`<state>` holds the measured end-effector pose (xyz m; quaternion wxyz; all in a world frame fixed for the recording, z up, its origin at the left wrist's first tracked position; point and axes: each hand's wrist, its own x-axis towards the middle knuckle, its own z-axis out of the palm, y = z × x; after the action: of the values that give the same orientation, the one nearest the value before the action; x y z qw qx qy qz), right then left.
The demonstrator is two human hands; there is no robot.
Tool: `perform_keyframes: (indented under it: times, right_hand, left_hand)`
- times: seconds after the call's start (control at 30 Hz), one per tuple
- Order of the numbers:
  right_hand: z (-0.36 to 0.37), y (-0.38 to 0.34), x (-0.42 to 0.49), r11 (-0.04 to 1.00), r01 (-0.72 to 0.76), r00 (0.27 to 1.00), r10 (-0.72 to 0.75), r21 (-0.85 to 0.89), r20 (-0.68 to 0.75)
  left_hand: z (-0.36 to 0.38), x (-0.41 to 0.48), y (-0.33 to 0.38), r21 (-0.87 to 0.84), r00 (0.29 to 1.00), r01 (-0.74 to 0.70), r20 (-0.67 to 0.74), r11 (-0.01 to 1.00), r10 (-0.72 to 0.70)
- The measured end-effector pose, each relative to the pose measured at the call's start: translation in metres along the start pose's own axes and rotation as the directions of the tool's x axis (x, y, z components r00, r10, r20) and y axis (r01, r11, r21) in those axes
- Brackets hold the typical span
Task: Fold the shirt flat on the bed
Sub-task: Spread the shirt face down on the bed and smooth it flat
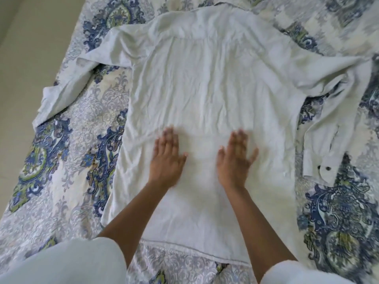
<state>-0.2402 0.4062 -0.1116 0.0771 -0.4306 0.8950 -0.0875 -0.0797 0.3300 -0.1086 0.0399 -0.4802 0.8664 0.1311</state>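
A white long-sleeved shirt (209, 83) lies spread face down on the bed, collar at the far end and hem near me. Its left sleeve (67, 87) runs out toward the bed's left edge. The right sleeve (336, 111) is bent back, its buttoned cuff (322, 171) lying on the quilt. My left hand (167, 158) and my right hand (234, 158) rest palm down, fingers spread, side by side on the lower middle of the shirt's back. Both are blurred by motion and hold nothing.
The bed is covered by a quilt (61, 165) with blue, green and grey paisley patterns. The bed's left edge runs diagonally at the left, with a plain beige floor (24, 48) beyond it. My white sleeves (71, 263) fill the bottom corners.
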Motion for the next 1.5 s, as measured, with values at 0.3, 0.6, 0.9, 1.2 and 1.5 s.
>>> perform_keyframes:
  times: [0.3,0.6,0.9,1.2,1.5]
  right_hand:
    - [-0.008,0.062,0.084,0.992,-0.096,0.995,0.099,-0.079,0.030]
    - [-0.007,0.042,0.194,0.983,0.149,0.988,-0.145,-0.104,0.049]
    - [-0.011,0.015,0.263,0.978,0.199,0.979,-0.195,-0.065,0.063]
    - [-0.027,0.022,0.315,0.986,0.151,0.989,-0.150,-0.065,0.021]
    - [-0.047,0.080,0.345,0.953,-0.237,0.970,0.243,-0.187,0.008]
  left_hand:
    - [-0.002,0.096,0.013,0.041,0.985,-0.172,-0.012,0.984,0.172]
    - [-0.025,0.233,0.032,0.051,0.923,-0.384,0.029,0.922,0.383]
    - [-0.041,0.319,0.066,0.094,0.898,-0.438,0.005,0.894,0.439]
    - [-0.044,0.328,0.084,0.147,0.912,-0.382,-0.098,0.913,0.397]
    - [-0.044,0.367,0.071,0.134,0.945,-0.326,0.005,0.936,0.328]
